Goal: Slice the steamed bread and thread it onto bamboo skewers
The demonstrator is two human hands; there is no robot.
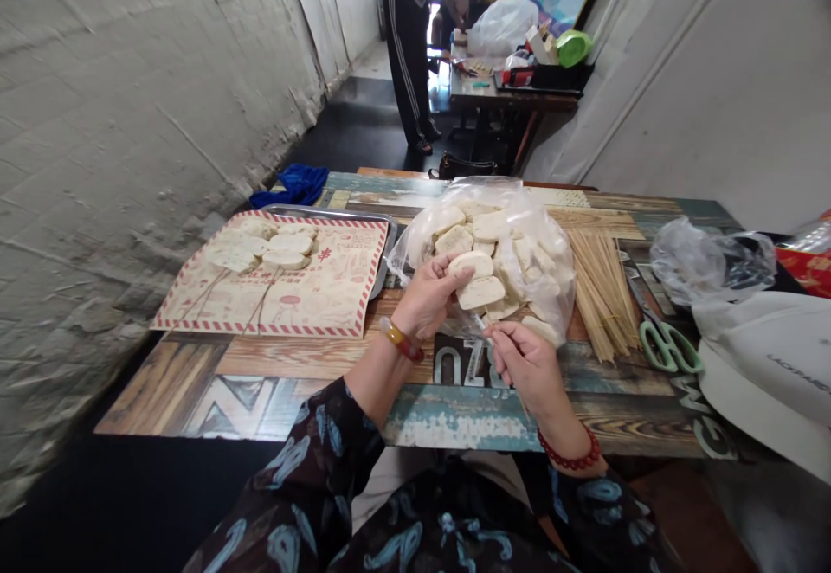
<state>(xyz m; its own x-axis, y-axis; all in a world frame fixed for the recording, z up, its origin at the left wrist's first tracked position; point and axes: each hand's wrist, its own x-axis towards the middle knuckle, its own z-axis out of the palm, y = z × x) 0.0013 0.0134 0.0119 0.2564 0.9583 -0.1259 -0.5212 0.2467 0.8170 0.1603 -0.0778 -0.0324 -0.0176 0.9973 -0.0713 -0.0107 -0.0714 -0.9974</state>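
Observation:
My left hand (425, 296) is closed on pale bread slices (480, 292), two of them showing one below the other. They are held over an open clear plastic bag (555, 248) full of similar slices. Just to the right and lower, my right hand (527, 365) pinches a thin wooden skewer, its tip near the lower slice; whether it touches cannot be made out. On the left, a printed paper sheet (325, 296) over a metal tray (391, 248) bears skewered slices (286, 250), their sticks pointing toward me.
A bundle of bamboo skewers (601, 292) lies right of the bag, beside green-handled scissors (668, 346). Farther right are a white cap (766, 374) and a crumpled plastic bag (707, 260). A blue cloth (295, 183) lies at the far left. Beyond, a person (409, 45) stands at another table (512, 101).

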